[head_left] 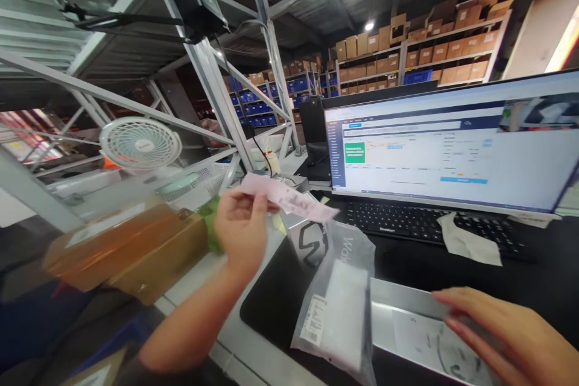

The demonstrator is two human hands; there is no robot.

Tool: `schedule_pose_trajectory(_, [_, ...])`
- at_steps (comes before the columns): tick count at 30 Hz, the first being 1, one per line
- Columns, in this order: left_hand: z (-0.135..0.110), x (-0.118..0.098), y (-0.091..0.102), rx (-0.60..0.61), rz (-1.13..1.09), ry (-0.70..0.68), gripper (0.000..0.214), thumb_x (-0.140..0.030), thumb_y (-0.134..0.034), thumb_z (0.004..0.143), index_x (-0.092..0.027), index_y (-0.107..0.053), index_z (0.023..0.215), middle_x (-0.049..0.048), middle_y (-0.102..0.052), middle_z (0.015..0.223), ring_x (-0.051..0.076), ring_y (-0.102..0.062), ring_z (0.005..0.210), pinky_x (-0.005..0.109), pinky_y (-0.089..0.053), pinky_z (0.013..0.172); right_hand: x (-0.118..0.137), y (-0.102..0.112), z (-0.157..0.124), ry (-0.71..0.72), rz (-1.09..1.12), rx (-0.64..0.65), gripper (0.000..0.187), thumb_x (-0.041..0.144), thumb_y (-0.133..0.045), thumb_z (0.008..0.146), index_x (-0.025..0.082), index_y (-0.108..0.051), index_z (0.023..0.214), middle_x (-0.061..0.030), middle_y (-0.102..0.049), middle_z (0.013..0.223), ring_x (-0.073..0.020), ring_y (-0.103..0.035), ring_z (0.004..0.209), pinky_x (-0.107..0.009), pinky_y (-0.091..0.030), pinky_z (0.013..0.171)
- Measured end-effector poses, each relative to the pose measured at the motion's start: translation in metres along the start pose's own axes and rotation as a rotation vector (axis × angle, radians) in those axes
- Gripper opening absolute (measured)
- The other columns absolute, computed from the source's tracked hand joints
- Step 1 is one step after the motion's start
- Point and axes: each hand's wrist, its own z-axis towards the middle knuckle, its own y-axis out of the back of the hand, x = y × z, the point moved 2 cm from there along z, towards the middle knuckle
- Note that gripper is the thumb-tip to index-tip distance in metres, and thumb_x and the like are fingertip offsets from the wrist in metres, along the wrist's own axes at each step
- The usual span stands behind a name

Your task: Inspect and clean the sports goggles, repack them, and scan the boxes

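Two bare hands work above a counter (266, 365), well apart from each other. Between the left hand's (244, 223) thumb and fingers a pale paper slip (294, 199) is pinched, its printed end pointing right, raised clear of the surface near the black mat's (271, 289) far-left side. The right hand (502, 332) is over the counter's near-right part with its fingers extended and slightly parted, gripping nothing visible; whether its fingertips touch the open white box (402, 289) below, I cannot tell. The slip is therefore well away from the right hand, up and to its left.

Inside the white box lies a flat white sheet (414, 335) with black marks, partly covered by the right hand. Just left of the box, a translucent plastic bag (335, 241) holds a white, flat, oblong item (346, 307); a printed label (313, 319) shows at its lower left. Behind the bag stands a white carton (305, 238) with bold black lettering, below the slip.

Farther back, a keyboard (375, 217) sits before the monitor (407, 157), a crumpled paper (468, 244) lying across its front edge. Beyond the counter's left edge are brown boxes (158, 259), blurred. Racks at the rear bear cardboard boxes (434, 54) and blue bins (257, 105), their contents hidden.
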Motion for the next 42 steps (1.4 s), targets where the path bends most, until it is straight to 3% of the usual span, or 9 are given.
schedule_pose_trajectory(6, [-0.110,-0.043,-0.038,0.477,-0.207,0.386,0.016,-0.027,-0.073,0.088,-0.017,-0.060,0.087,-0.0006,-0.074,0.070,0.012,-0.073,0.060,0.018,-0.060,0.060,0.033,0.016,0.009,-0.201,0.387,0.122,0.081,0.047,-0.076,0.083,0.026,-0.040,0.151,-0.0099,-0.059,0.141,-0.0270,-0.062,0.122,-0.038,-0.055,0.101])
schedule_pose_trajectory(10, [-0.147,-0.039,-0.055,0.679,-0.215,0.524,0.014,-0.026,-0.072,0.088,-0.017,-0.061,0.090,0.0018,-0.074,0.074,0.014,-0.074,0.064,0.020,-0.061,0.062,0.024,0.020,0.017,-0.434,0.653,0.387,0.025,0.034,-0.063,0.093,0.019,-0.070,0.110,-0.0030,-0.074,0.092,-0.0172,-0.070,0.072,-0.025,-0.055,0.064])
schedule_pose_trajectory(13, [-0.147,-0.028,-0.054,0.644,-0.113,0.382,0.023,-0.019,-0.074,0.084,-0.018,-0.059,0.101,0.0052,-0.073,0.094,0.016,-0.074,0.078,0.028,-0.062,0.074,0.011,0.023,0.019,-0.427,0.412,0.532,0.012,0.024,-0.063,0.091,0.018,-0.070,0.084,-0.0005,-0.070,0.076,-0.0159,-0.066,0.063,-0.023,-0.043,0.055])
schedule_pose_trajectory(17, [-0.135,-0.030,-0.045,0.680,-0.008,-0.114,0.040,-0.013,-0.074,0.080,-0.022,-0.055,0.114,0.0100,-0.060,0.121,0.022,-0.066,0.106,0.042,-0.057,0.095,0.013,0.018,0.018,-0.284,-0.120,0.662,0.020,0.025,-0.064,0.093,0.017,-0.069,0.075,-0.0059,-0.071,0.074,-0.0243,-0.069,0.072,-0.029,-0.040,0.061])
schedule_pose_trajectory(23, [-0.179,-0.038,-0.053,1.522,0.190,-0.517,0.054,-0.038,-0.080,0.075,-0.020,-0.057,0.121,0.0143,-0.065,0.124,0.034,-0.063,0.115,0.053,-0.051,0.103,-0.014,0.041,0.019,-0.387,-0.189,0.254,0.020,0.035,-0.064,0.095,0.022,-0.072,0.109,-0.0044,-0.074,0.099,-0.0231,-0.071,0.086,-0.030,-0.047,0.069])
schedule_pose_trajectory(26, [-0.204,-0.026,-0.060,1.478,0.221,-0.635,0.011,-0.017,-0.066,0.084,-0.019,-0.057,0.089,0.0006,-0.068,0.074,0.019,-0.067,0.068,0.046,-0.054,0.096,-0.055,0.048,0.017,-0.423,-0.079,0.183,0.032,0.035,-0.076,0.085,0.022,-0.072,0.115,-0.0052,-0.073,0.112,-0.0247,-0.068,0.101,-0.032,-0.050,0.083])
schedule_pose_trajectory(28, [-0.212,-0.020,-0.062,1.396,0.201,-0.679,0.016,-0.009,-0.054,0.088,-0.020,-0.050,0.077,-0.0041,-0.060,0.058,0.015,-0.059,0.052,0.039,-0.056,0.087,-0.075,0.041,0.016,-0.421,0.034,0.251,0.040,0.035,-0.082,0.078,0.021,-0.074,0.114,-0.0062,-0.073,0.115,-0.0256,-0.067,0.106,-0.033,-0.051,0.090])
schedule_pose_trajectory(35, [-0.209,-0.018,-0.061,1.445,0.207,-0.569,0.015,-0.010,-0.058,0.085,-0.021,-0.050,0.077,-0.0040,-0.064,0.064,0.015,-0.061,0.056,0.036,-0.054,0.083,-0.082,0.021,0.013,-0.562,0.151,0.094,0.028,0.034,-0.083,0.069,0.022,-0.081,0.095,-0.0070,-0.077,0.099,-0.0309,-0.071,0.093,-0.041,-0.054,0.082])
schedule_pose_trajectory(42, [-0.198,-0.002,-0.089,1.489,0.410,-0.371,0.013,-0.017,-0.069,0.084,-0.021,-0.059,0.078,-0.0009,-0.071,0.074,0.022,-0.066,0.073,0.034,-0.050,0.076,-0.101,0.068,0.007,-0.711,0.394,-0.356,0.036,0.045,-0.080,0.069,0.019,-0.080,0.095,-0.0088,-0.077,0.097,-0.0314,-0.072,0.094,-0.042,-0.056,0.088])
